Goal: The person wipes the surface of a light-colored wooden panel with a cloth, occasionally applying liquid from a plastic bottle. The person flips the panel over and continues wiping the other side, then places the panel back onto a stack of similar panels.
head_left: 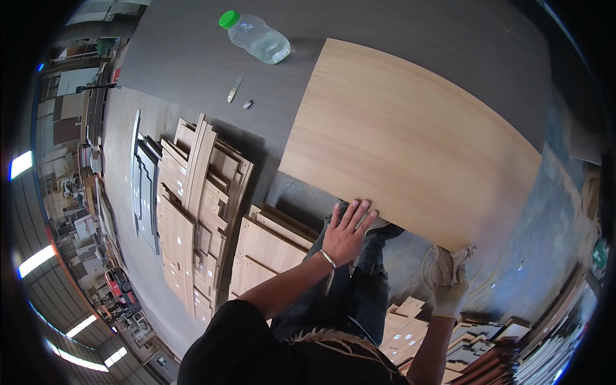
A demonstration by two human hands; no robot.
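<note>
A wide light wood-grain board (410, 135) lies flat on a dark grey tabletop (385, 22), its near edge toward me. My left hand (347, 234) is bare with a bracelet at the wrist. Its fingers are spread and their tips rest at the board's near edge. My right hand (449, 295) wears a pale glove and is closed on a crumpled greyish-white rag (444, 263). The rag is against the board's near right edge. The gloved fingers are partly hidden by the cloth.
A clear bottle with a green cap (260, 40) lies on the tabletop. A small knife-like tool (233, 91) and a small dark piece (248, 104) sit nearby. Stacks of cut wood panels (205, 212) stand at left; more panels (404, 330) are at lower right.
</note>
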